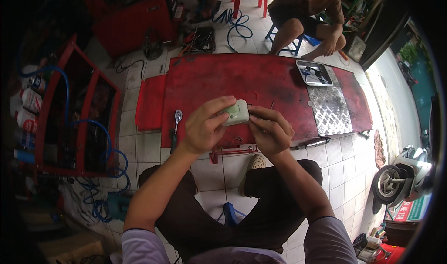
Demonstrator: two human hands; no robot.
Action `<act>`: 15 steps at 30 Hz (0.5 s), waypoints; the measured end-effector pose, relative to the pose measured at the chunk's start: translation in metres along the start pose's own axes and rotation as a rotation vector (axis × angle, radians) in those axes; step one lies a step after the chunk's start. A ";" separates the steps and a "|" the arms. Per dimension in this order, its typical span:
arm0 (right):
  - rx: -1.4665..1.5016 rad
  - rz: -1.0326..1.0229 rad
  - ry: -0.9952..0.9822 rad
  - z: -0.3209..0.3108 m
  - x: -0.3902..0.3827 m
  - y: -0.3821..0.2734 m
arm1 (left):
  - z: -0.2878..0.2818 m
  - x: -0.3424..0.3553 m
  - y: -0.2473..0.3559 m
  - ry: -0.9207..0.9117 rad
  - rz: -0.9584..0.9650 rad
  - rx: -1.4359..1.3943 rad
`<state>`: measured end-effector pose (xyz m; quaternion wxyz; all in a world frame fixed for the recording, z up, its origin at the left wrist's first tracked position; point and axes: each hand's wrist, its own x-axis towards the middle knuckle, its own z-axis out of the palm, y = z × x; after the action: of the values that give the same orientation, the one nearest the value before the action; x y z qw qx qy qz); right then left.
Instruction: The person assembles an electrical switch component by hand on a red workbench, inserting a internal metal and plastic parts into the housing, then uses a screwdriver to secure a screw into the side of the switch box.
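Above the near part of a red work platform (209, 80), I hold a small pale, rounded box-shaped device with a greenish panel (240, 113). My left hand (203, 128) is closed on the device's left side, fingers over the top and thumb at the front. At its right end, my right hand (274, 131) has thumb and fingers pinched together, touching the edge. Whether a small part sits between those fingertips is hidden. A ratchet wrench (178, 117) lies on the platform just left of my left hand. Small metal pieces (239, 138) lie below the device.
A metal tray of tools (318, 83) stands at the platform's far right, beside a tread-plate strip (333, 108). Beyond sits another person (305, 7). A red cart (79, 159) and blue hose (68, 96) are left; a scooter (402, 175) is right.
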<state>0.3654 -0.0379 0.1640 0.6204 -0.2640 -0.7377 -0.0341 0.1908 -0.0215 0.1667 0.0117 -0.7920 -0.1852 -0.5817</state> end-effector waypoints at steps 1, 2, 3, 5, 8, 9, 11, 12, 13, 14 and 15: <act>0.002 0.008 -0.001 -0.001 0.001 0.000 | 0.002 -0.002 0.002 0.006 -0.049 -0.024; 0.000 0.012 -0.001 -0.002 0.001 0.000 | 0.004 -0.003 0.003 0.012 -0.097 -0.048; -0.001 0.015 -0.001 -0.002 0.002 0.000 | 0.005 -0.003 0.004 0.018 -0.089 -0.041; -0.003 0.015 -0.001 -0.003 0.004 0.000 | 0.006 -0.003 0.005 0.030 -0.073 -0.024; -0.012 0.008 -0.006 -0.003 0.003 0.000 | 0.007 0.000 0.002 0.063 0.031 0.047; -0.013 0.008 -0.006 -0.003 0.002 0.001 | 0.007 0.001 0.002 0.055 0.061 0.063; -0.014 0.008 -0.004 -0.003 0.001 0.001 | 0.003 0.002 0.002 0.038 0.119 0.097; -0.015 0.008 -0.001 -0.002 0.002 0.000 | 0.000 0.002 0.003 0.011 0.121 0.099; -0.015 0.008 0.002 -0.001 0.002 0.000 | -0.003 0.001 0.004 -0.016 0.123 0.102; -0.021 0.006 0.005 -0.001 0.002 0.000 | -0.005 0.001 0.005 -0.043 0.125 0.103; -0.025 0.003 0.008 0.001 0.001 0.000 | -0.007 0.001 0.005 -0.042 0.130 0.105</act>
<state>0.3643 -0.0375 0.1649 0.6201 -0.2726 -0.7343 -0.0435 0.1860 -0.0273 0.1705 0.0870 -0.8128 -0.1636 -0.5523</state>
